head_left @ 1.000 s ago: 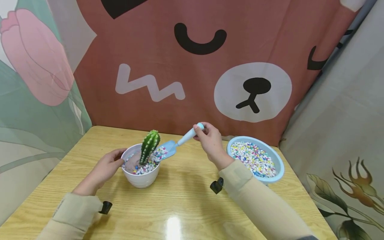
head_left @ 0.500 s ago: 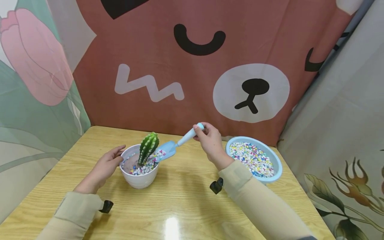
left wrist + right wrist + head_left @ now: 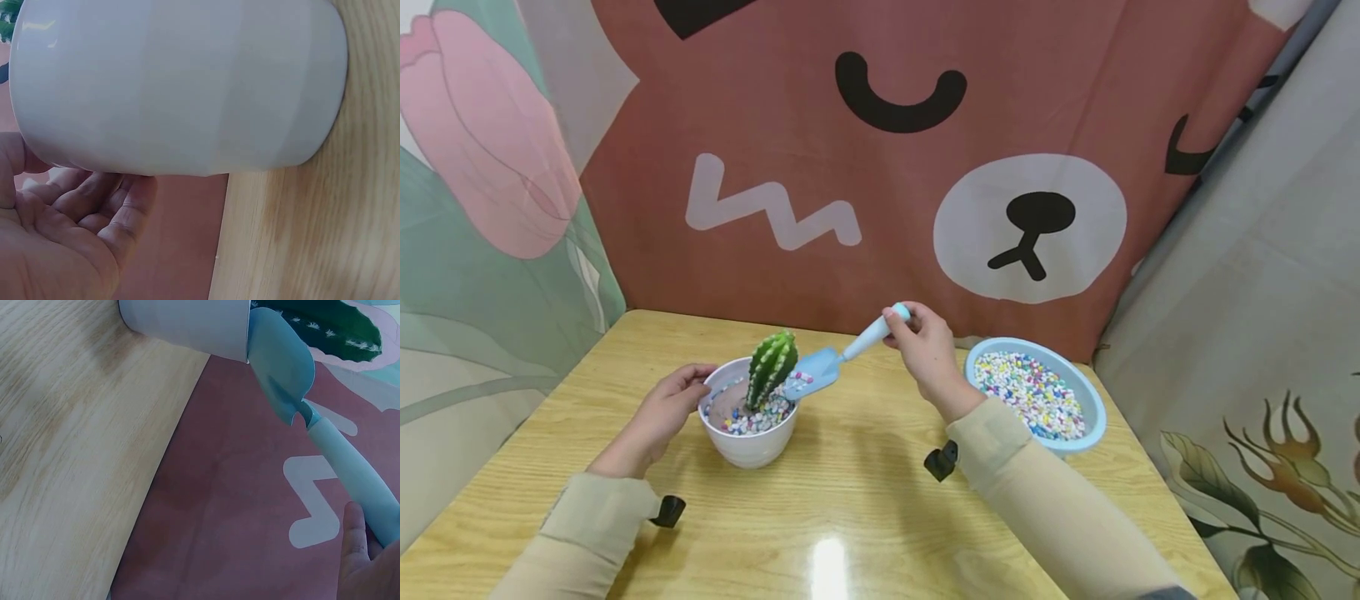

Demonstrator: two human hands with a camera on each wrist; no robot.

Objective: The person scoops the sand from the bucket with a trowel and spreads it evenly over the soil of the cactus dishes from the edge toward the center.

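A white flowerpot [image 3: 751,448] stands on the table, holding a green cactus [image 3: 771,367], greyish soil and colourful pebbles [image 3: 758,418] along its front and right. My left hand [image 3: 664,410] holds the pot's left side at the rim; in the left wrist view its thumb and fingers [image 3: 128,215] meet the pot wall. My right hand [image 3: 928,354] grips a light-blue trowel [image 3: 868,337] near the handle's end. The trowel's blade [image 3: 281,365] slants down to the pot's right rim, a few pebbles at its tip.
A light-blue basin [image 3: 1093,408] of colourful pebbles stands right of my right hand. The wooden table [image 3: 865,517] ends against a brown curtain [image 3: 775,283] with a bear print. More printed cloth hangs on both sides.
Pebbles have slid off the trowel into the pot, leaving fewer on its blade. My left fingers lifted from the pot's side half a second ago and now lie against it again.
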